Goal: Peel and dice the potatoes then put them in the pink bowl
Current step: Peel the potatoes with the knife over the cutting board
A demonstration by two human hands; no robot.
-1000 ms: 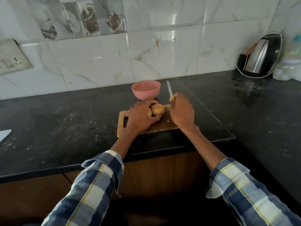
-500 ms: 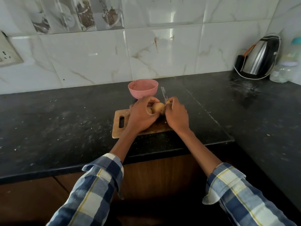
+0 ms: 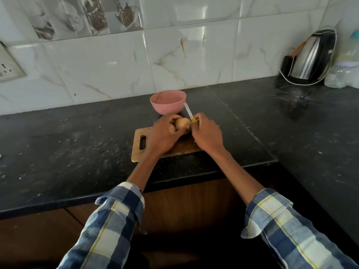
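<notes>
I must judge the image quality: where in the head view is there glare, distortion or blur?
Head view: window glare on the wall tiles and kettle; wide-angle bending curves the countertop edge; knife blade pale, slightly soft; potatoes evenly lit.

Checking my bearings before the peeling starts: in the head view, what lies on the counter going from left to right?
Wall socket → cutting board → left hand → potato → right hand gripping the knife → kettle → plastic bag. The pink bowl sits behind the hands.
</notes>
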